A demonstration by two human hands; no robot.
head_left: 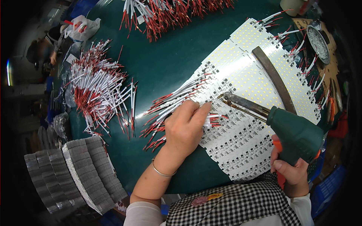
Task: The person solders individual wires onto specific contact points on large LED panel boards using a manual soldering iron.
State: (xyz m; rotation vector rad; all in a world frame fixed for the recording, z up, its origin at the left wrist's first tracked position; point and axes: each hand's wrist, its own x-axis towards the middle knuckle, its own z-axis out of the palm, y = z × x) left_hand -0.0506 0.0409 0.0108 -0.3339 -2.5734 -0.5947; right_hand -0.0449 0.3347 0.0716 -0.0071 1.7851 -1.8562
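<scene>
My right hand (292,171) is wrapped round the handle of a green soldering gun (296,135). Its metal tip points left and reaches just over the component end of the white LED boards (241,150), right of my left fingers. My left hand (184,126) is closed with thumb and forefinger together at the boards' left edge. From under it a bunch of wires (215,120) sticks out, red ends to the right. Beside that hand, a row of white and red wires (177,94) runs from the boards toward the left. Whether the soldering tip touches a board I cannot tell.
A curved dark metal bar (275,79) lies across the boards. Loose wires (100,84) are heaped at the left, with another bundle (162,13) at the back. Stacked metal-grey strips (88,169) stand front left. A round metal dish (318,44) sits far right.
</scene>
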